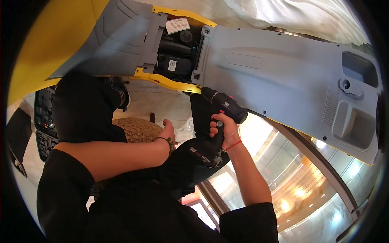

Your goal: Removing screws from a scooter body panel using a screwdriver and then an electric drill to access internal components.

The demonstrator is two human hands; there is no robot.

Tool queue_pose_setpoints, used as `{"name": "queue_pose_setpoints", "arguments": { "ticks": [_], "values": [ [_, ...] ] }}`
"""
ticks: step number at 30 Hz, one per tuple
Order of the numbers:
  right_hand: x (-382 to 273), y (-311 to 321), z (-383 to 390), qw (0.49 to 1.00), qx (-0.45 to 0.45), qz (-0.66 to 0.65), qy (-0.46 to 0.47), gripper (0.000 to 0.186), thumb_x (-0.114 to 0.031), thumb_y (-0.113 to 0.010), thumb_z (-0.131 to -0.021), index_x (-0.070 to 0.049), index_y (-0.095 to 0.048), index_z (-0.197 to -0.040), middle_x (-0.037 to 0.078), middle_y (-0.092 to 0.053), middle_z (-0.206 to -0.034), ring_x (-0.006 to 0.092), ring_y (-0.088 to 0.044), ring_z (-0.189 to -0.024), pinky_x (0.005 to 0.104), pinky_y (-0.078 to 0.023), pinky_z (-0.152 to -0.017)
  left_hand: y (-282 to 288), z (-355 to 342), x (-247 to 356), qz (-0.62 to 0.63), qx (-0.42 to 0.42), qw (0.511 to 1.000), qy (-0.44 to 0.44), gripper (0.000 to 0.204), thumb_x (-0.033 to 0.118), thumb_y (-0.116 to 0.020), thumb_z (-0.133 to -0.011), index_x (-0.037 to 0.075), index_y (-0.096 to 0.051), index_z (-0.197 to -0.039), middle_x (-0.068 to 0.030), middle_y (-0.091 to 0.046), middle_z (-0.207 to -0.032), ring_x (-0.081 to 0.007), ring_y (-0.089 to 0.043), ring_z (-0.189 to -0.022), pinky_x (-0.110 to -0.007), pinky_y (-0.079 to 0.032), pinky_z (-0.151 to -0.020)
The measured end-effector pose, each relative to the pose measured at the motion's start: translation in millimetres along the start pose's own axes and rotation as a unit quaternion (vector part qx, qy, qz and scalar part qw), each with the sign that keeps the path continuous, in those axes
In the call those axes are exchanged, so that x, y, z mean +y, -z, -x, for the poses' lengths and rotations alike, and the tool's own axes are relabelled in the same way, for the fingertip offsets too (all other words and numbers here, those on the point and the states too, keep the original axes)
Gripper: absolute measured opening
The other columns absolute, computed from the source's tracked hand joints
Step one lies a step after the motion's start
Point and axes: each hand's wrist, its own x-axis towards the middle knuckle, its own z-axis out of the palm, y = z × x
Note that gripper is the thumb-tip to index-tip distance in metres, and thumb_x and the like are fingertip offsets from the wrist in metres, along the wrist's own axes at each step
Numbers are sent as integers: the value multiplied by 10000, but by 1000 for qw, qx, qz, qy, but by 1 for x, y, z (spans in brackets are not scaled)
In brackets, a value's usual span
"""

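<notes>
My right hand is wrapped round the grip of a black cordless drill. The drill's front end meets the yellow edge trim beside the grey front panel, and whether it touches a screw is hidden. Both panels belong to a yellow and grey scooter body. My left hand is held near my thigh, seen edge-on, with a dark bracelet at the wrist. Its fingers are mostly hidden. An open compartment in the scooter shows black parts and a white-labelled piece.
A black tool case lies open at the left on the tiled floor. Between my knees stands a woven round stool. Plastic sheeting hangs behind the scooter. A glass pane with a dark frame is at the lower right.
</notes>
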Motion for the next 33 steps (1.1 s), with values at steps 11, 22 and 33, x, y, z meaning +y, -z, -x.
{"name": "queue_pose_setpoints", "arguments": {
  "ticks": [11,22,33],
  "values": [
    [32,25,-20,981,-100,-164,-22,143,-167,-547,-795,-61,-514,-886,7,-449,-588,95,-389,-458,251,-365,-480,-5,-3,1,-9,-10,1000,22,432,320,-522,-860,122,-535,-1243,-101,-519,-1249,-279,-432,-1203,-505,-257,-1005],
    [65,31,-34,952,-127,-279,-21,154,-161,-534,-811,-64,-520,-929,1,-427,-603,95,-380,-467,257,-349,-486,-11,-3,3,11,9,999,42,398,266,-507,-852,102,-546,-1213,-102,-549,-1176,-267,-447,-1159,-426,-282,-966],
    [78,24,-34,958,-122,-258,10,147,-156,-508,-820,-73,-515,-941,6,-434,-612,102,-384,-470,256,-348,-499,-6,-1,-6,5,-5,999,43,375,236,-504,-855,99,-553,-1200,-101,-561,-1164,-265,-477,-1121,-419,-298,-950]
  ]
}}
